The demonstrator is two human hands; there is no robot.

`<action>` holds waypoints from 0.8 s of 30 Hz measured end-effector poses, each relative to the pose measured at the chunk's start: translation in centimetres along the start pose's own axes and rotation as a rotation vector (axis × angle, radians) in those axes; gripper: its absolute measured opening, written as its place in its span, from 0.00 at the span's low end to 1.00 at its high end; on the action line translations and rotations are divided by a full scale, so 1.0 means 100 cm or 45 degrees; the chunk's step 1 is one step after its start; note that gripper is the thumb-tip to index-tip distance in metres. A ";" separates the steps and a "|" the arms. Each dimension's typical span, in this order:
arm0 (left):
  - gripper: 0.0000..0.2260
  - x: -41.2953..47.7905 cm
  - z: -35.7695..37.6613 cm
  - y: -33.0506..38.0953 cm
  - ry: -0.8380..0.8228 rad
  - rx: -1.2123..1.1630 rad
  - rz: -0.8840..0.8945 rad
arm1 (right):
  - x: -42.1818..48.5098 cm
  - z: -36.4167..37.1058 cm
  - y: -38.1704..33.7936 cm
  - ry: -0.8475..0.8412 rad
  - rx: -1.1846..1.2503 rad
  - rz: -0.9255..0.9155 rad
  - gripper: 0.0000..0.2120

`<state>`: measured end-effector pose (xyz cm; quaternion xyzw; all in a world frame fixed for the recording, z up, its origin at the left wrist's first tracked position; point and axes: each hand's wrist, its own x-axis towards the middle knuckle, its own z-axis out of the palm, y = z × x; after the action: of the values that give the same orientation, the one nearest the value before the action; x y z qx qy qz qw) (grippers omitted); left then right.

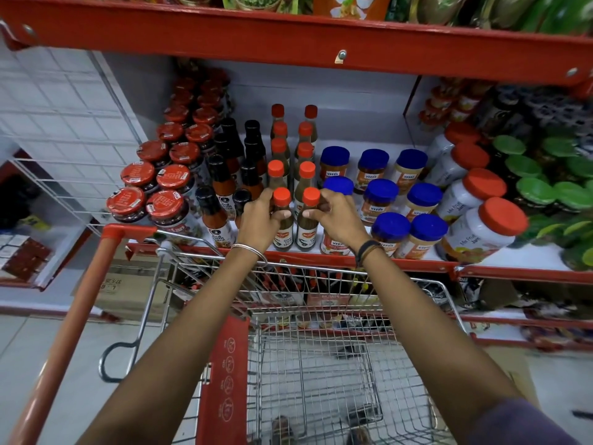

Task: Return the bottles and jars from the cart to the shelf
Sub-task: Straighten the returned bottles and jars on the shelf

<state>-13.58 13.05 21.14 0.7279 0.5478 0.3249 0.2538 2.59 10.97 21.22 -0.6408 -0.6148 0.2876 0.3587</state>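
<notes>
Both arms reached over the wire cart (321, 316) to the shelf (369, 260) front edge. Left hand (260, 220) gripped the left green chilli sauce bottle (283, 220), right hand (337, 220) gripped the right green chilli sauce bottle (308, 220); both stood upright, side by side, heading two rows of orange-capped bottles. Blue-lidded jars (390, 203) just right, red chilli sauce bottles (215, 216) left. Cart basket looked empty

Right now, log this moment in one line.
left hand: on bottle | right hand: on bottle | both at shelf front
</notes>
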 end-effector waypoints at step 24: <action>0.25 -0.042 0.009 -0.003 0.053 -0.208 -0.046 | -0.037 -0.006 0.001 0.143 0.111 -0.044 0.19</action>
<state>-13.88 9.04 19.52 0.6879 0.5376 0.3791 0.3067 2.84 7.20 21.25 -0.6289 -0.5916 0.2715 0.4252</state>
